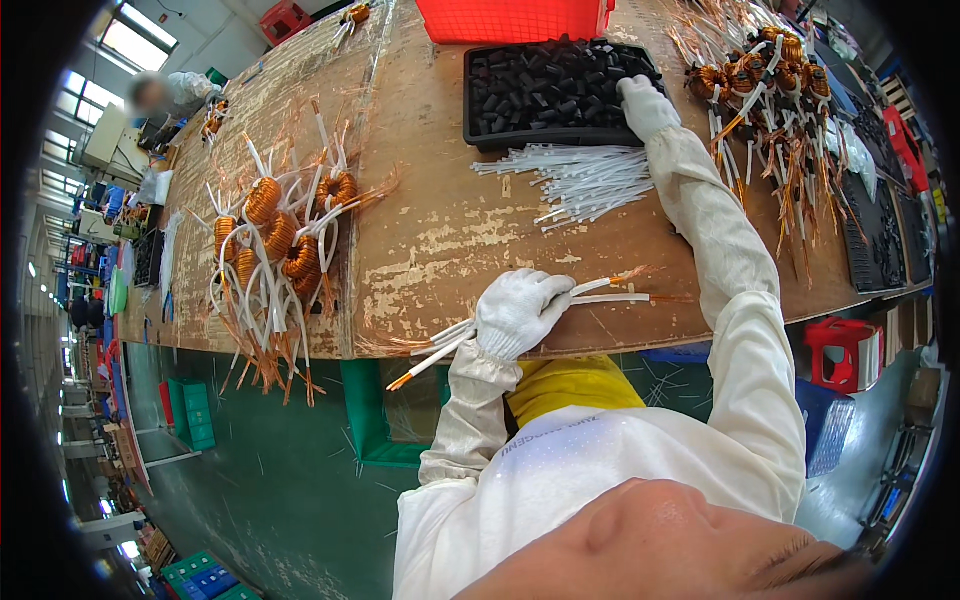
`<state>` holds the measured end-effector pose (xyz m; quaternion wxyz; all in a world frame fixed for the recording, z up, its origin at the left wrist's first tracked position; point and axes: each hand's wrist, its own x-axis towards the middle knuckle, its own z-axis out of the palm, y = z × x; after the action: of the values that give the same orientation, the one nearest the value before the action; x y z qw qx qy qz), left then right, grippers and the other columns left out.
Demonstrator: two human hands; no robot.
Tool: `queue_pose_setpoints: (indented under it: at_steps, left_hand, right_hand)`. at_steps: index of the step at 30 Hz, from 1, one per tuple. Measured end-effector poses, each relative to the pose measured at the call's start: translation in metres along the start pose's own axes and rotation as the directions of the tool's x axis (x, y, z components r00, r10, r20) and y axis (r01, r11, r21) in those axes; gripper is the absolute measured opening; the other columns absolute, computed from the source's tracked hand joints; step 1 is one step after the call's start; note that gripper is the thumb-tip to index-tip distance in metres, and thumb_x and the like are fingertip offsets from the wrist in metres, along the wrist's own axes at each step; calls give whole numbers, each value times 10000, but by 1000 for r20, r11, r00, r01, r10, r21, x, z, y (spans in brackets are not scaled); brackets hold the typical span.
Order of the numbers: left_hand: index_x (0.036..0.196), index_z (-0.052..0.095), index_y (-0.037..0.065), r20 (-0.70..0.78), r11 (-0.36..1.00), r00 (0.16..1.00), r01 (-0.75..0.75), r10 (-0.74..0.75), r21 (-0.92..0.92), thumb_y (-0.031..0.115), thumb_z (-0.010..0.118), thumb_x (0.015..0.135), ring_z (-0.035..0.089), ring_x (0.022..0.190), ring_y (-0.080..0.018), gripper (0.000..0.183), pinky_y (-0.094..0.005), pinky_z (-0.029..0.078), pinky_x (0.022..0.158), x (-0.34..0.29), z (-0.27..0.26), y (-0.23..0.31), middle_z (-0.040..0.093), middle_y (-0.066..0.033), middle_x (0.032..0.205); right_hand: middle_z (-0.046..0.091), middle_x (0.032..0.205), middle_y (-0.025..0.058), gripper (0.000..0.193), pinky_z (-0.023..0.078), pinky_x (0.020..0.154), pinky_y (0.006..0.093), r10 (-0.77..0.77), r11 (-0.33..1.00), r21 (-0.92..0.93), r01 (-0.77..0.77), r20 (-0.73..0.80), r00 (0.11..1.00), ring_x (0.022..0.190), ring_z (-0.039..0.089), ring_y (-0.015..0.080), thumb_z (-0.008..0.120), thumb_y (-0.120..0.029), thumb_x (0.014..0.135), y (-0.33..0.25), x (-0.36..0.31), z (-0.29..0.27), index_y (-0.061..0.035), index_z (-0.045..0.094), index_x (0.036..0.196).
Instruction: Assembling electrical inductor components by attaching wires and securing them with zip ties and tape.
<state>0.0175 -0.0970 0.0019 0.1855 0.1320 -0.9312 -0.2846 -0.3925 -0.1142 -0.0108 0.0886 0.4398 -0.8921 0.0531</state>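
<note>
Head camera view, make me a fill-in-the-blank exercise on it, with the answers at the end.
1. The white-gloved right hand is at the black rectangular tray's ____ end in the picture.
2. The white-gloved left hand holds copper-ended wires in sleeves coloured ____.
3. Beyond the tray stands a plastic basket coloured ____.
4. Thin white plastic cable ties lie between the tray and the person's ____ hand.

Missing words: right; white; red; left.

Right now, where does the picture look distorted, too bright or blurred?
Head view: the near edge of the tabletop bends; head view, upper left: windows glare white and a distant person's head is blurred; head view, centre: the left hand looks sharp.
</note>
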Motion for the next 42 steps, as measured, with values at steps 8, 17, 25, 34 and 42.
queue_pose_setpoints:
  at_steps: [8, 17, 25, 34, 42]
  left_hand:
    - [1047, 769, 128, 54, 1000, 999, 9, -9, 4, 221, 709, 911, 694, 899, -282, 176, -396, 555, 831, -1, 1, -3, 739, -78, 912]
    - [1107, 750, 111, 273, 998, 961, 60, -50, -29, 277, 663, 953, 678, 984, -309, 242, -411, 536, 886, 25, 2, 1, 732, -106, 993]
    - [1252, 698, 35, 663, 525, 734, 625, -145, -578, 254, 639, 1010, 638, 942, -107, 331, -252, 510, 885, 64, 43, 6, 720, -30, 1058]
    - [1308, 685, 33, 643, 433, 751, 635, -151, -640, 186, 650, 1017, 604, 936, -78, 331, -233, 506, 883, 63, 41, 9, 706, 0, 1109]
    - [1335, 683, 37, 655, 402, 748, 635, -107, -659, 157, 647, 1014, 641, 1066, -90, 344, -233, 504, 950, 62, 42, 3, 720, -41, 1232]
  right_hand:
    - [659, 1061, 67, 287, 537, 651, 230, -101, -451, 841, -300, 285, 953, 708, 579, 74, 540, -195, 1088, 2, -90, -71, -27, 596, 1314]
    - [593, 1015, 26, 243, 390, 618, 220, -133, -479, 805, -349, 326, 936, 670, 417, 52, 586, -179, 1058, 0, -253, -86, -39, 615, 1254]
    - [517, 869, 29, 223, 323, 548, 253, 107, -736, 637, -230, 445, 889, 594, 365, 94, 559, -244, 1072, -14, -333, -39, -54, 626, 1167]
    - [548, 923, 28, 245, 377, 593, 252, 270, -761, 629, -159, 530, 803, 649, 427, 76, 602, -163, 1046, -29, -338, -32, -43, 589, 1260]
    - [553, 912, -9, 305, 417, 658, 245, 328, -518, 828, -215, 425, 844, 695, 447, 56, 578, -144, 1055, -33, -324, -42, -15, 594, 1330]
